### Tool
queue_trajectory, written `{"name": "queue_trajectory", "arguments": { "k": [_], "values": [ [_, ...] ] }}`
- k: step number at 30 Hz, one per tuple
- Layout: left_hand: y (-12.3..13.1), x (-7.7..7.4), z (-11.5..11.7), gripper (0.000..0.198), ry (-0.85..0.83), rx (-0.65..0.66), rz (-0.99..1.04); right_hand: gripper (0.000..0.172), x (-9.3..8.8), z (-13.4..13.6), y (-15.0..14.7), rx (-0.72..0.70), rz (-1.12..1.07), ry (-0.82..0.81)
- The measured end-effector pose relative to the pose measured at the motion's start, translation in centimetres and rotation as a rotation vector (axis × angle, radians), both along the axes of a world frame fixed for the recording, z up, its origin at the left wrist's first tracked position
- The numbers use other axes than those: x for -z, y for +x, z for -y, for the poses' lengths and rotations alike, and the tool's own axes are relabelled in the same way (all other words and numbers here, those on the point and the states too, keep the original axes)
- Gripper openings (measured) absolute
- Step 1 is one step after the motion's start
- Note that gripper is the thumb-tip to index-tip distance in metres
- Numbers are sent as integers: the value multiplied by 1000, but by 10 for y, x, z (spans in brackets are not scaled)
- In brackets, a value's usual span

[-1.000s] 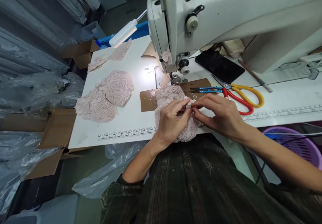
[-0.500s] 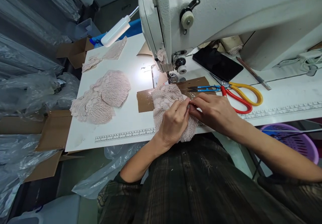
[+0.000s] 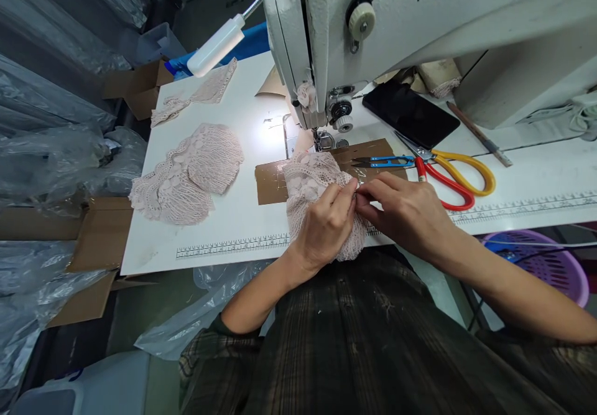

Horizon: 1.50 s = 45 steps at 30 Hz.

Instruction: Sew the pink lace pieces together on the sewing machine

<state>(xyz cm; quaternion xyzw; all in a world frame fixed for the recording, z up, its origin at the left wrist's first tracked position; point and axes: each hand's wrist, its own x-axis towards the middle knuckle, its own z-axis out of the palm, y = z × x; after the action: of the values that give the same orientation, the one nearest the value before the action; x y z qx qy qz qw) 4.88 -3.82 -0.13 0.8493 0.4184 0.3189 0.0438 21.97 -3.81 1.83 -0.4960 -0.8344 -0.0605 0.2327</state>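
A pale pink lace piece [image 3: 305, 181] lies over a brown cardboard strip [image 3: 270, 181] in front of the sewing machine's needle [image 3: 321, 138]. My left hand [image 3: 326, 225] rests on the lace with its fingers pinched on the lace's right edge. My right hand [image 3: 405, 213] meets it from the right, fingertips pinched at the same spot on the lace. What sits exactly between the fingertips is too small to make out.
A white sewing machine [image 3: 420, 23] fills the top. Blue thread snips [image 3: 382, 162], red-and-yellow scissors [image 3: 448, 175] and a black phone [image 3: 410, 116] lie to the right. A stack of pink lace pieces [image 3: 186, 175] sits at left. Purple basket [image 3: 555, 265] lower right; cardboard and plastic bags on the left.
Both hands stay pinched together on the lace edge, with only slight finger shifts. The view has shifted a little.
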Motion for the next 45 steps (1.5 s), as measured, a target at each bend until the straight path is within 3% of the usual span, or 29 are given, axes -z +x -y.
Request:
{"name": "queue_trajectory", "arguments": {
  "k": [5, 9, 12, 16, 20, 30, 32, 34, 37, 39, 42, 45],
  "values": [
    [-1, 8, 0, 32, 69, -8, -56, 27, -2, -9, -3, 1, 47, -71],
    [-3, 8, -3, 33, 64, 9, -42, 21, 0, -19, 2, -40, -57, -170],
    [-7, 0, -8, 30, 20, 47, -34, 17, 1, -22, 5, -128, -115, -151],
    [-14, -19, -16, 19, -65, 103, -17, 14, 0, -20, 5, -223, -163, 6],
    [-18, -31, -15, 16, -247, 36, 130, 12, 0, -20, 2, -248, -319, 48],
    [-21, -10, -12, 10, -437, -8, 392, 3, 0, -28, -1, -275, -482, -243],
    [-21, -8, -12, 12, -444, -19, 432, 12, -4, -27, 12, -275, -488, -325],
    [-22, -6, -10, 14, -419, -26, 462, 23, -9, -22, 34, -196, -453, -325],
    [-22, -4, -7, 15, -372, -14, 496, 27, -16, -11, 74, 76, -238, -206],
    [-22, -4, -6, 14, -351, -2, 497, 31, -17, -2, 94, 233, -57, -246],
    [-21, -3, -4, 13, -321, -1, 481, 38, -11, 6, 106, 319, 141, -383],
    [-20, 0, -1, 13, -272, -8, 477, 40, -3, 8, 103, 366, 205, -358]
  ]
}}
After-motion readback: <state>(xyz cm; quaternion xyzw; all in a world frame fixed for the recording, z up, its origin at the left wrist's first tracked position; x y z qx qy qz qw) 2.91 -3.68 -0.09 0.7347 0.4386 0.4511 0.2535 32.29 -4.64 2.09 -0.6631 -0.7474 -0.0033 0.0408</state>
